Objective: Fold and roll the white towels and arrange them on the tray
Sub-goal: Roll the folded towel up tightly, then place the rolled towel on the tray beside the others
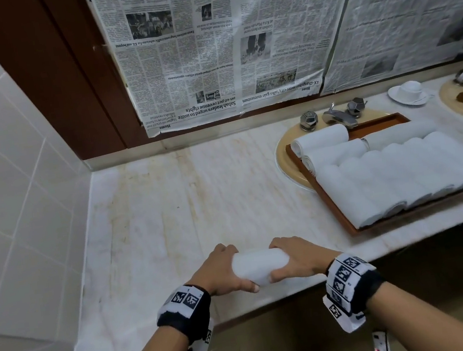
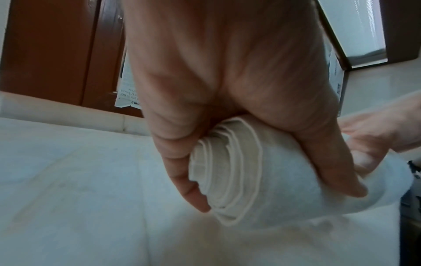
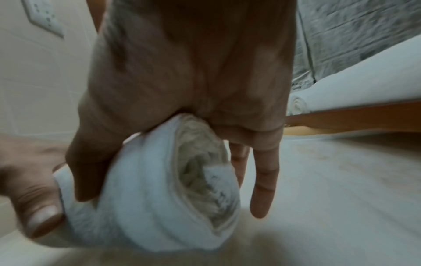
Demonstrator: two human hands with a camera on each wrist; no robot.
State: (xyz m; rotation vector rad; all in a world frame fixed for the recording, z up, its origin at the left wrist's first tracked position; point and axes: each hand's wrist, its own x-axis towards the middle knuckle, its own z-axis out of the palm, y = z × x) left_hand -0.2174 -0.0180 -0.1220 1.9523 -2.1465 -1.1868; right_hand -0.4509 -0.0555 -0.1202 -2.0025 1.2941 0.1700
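A rolled white towel (image 1: 258, 265) sits near the front edge of the marble counter, held at both ends. My left hand (image 1: 222, 270) grips its left end, whose spiral layers (image 2: 227, 180) show in the left wrist view. My right hand (image 1: 294, 258) grips the right end (image 3: 182, 189), thumb on the near side and fingers on the far side. To the right, a wooden tray (image 1: 334, 206) lies across a sink and carries several rolled white towels (image 1: 401, 176), a row in front and others behind.
A beige sink basin (image 1: 284, 162) with a chrome tap (image 1: 337, 117) lies under the tray. A white cup and saucer (image 1: 409, 93) stands at the back right. Newspaper (image 1: 207, 46) covers the mirror. A tiled wall (image 1: 3, 176) bounds the counter on the left.
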